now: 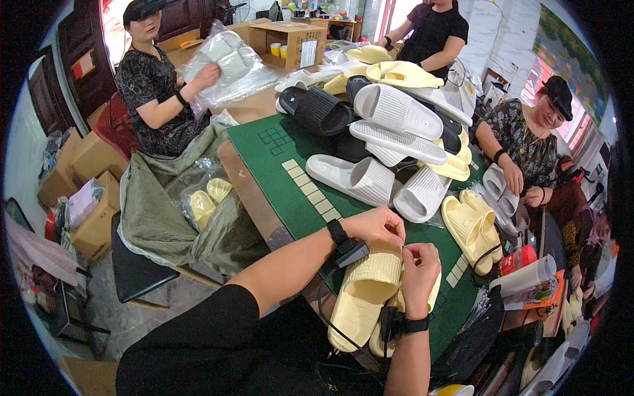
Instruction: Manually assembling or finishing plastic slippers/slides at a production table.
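Observation:
A pair of pale yellow slide slippers [363, 294] lies at the near edge of the green table mat, right below my hands. Over the front of their straps, my left hand [375, 226] is closed in a pinch. Close beside it, my right hand [421, 265] pinches too, its fingertips almost meeting the left ones. Whatever is between the fingers is too small to make out. The second slipper is partly covered by my right hand and wrist. Black bands with small devices are strapped round both wrists.
Grey, black and yellow slippers [396, 115] are heaped on the green mat [264, 171]. Another yellow pair [470, 228] lies at right. A cloth-lined container [152, 211] holds bagged yellow slippers. A cardboard box [290, 43] stands behind. Three other people work around the table, one holding plastic bags [228, 63].

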Available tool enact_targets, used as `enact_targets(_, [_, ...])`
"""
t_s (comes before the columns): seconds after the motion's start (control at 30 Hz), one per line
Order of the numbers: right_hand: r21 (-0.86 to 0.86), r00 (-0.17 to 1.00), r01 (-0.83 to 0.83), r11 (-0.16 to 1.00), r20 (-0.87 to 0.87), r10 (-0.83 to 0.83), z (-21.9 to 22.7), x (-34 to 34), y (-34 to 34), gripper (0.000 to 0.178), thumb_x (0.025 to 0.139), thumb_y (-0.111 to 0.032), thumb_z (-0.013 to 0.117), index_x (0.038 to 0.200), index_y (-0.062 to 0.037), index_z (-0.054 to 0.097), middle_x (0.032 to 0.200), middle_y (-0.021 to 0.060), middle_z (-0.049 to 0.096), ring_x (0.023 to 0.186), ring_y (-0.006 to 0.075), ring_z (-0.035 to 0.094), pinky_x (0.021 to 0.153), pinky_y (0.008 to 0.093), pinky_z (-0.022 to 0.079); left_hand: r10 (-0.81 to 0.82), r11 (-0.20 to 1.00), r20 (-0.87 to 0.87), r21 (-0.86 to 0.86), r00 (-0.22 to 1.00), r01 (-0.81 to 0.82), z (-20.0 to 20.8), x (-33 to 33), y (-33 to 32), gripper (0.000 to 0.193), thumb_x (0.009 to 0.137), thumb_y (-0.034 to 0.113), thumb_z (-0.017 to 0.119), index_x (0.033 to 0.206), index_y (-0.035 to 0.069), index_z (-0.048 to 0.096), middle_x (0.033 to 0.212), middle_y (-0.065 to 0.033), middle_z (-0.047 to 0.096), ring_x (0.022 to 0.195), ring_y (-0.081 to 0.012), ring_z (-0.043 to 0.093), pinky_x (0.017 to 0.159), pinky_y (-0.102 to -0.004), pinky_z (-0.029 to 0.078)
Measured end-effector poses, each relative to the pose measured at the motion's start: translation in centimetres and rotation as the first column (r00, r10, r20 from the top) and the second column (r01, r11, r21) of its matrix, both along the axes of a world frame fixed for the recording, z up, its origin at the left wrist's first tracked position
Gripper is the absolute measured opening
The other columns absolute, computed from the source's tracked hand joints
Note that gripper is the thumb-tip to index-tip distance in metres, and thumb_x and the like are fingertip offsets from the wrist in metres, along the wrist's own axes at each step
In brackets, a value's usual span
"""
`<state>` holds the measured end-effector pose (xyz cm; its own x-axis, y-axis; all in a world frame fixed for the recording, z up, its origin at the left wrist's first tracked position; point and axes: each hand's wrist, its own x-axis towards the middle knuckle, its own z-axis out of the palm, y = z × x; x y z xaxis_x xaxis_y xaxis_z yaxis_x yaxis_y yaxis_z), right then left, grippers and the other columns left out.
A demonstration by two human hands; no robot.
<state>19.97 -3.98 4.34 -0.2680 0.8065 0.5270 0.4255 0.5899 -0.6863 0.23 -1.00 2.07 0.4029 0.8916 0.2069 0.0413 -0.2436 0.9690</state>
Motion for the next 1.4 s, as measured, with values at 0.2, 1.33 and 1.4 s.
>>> enact_targets(0.2, [-0.032, 1.0, 0.004, 0.999, 0.01, -0.004, 0.16, -0.12, -0.13, 0.005, 0.078, 0.003, 0.067, 0.082, 0.0014, 0.064, 0.077, 0.0115, 0.056, 0.074, 0.0259, 0.057, 0.061, 0.0353, 0.046, -0.005, 1.0, -0.022, 0.006, 1.0, 0.005, 0.15, -0.07, -0.1, 0.017, 0.085, 0.017, 0.074, 0.089, 0.001, 0.07, 0.082, -0.0004, 0.068, 0.074, -0.0062, 0.059, 0.068, -0.0234, 0.049])
enact_targets(1.33, [0.064, 0.997, 0.066, 0.996, 0.047, -0.069, -0.17, -0.01, 0.09, 0.009, 0.076, 0.002, 0.07, 0.083, -0.0037, 0.068, 0.081, 0.0081, 0.055, 0.085, 0.0262, 0.051, 0.071, 0.0356, 0.043, 0.022, 1.0, 0.017, 0.013, 1.0, -0.022, 0.19, -0.02, 0.0, 0.018, 0.085, 0.018, 0.075, 0.09, 0.001, 0.069, 0.083, -0.0011, 0.068, 0.075, -0.0067, 0.06, 0.07, -0.0238, 0.05])
enact_targets(1.4, [0.014, 0.995, 0.095, 0.995, 0.03, -0.096, -0.19, -0.04, 0.12, 0.01, 0.075, 0.003, 0.068, 0.083, -0.0026, 0.065, 0.079, 0.0087, 0.055, 0.083, 0.0264, 0.051, 0.071, 0.0363, 0.043, 0.037, 0.999, 0.023, -0.002, 0.999, -0.037, 0.22, 0.01, 0.0, 0.018, 0.085, 0.018, 0.075, 0.09, 0.001, 0.069, 0.083, -0.0012, 0.068, 0.076, -0.0068, 0.06, 0.07, -0.0238, 0.05])
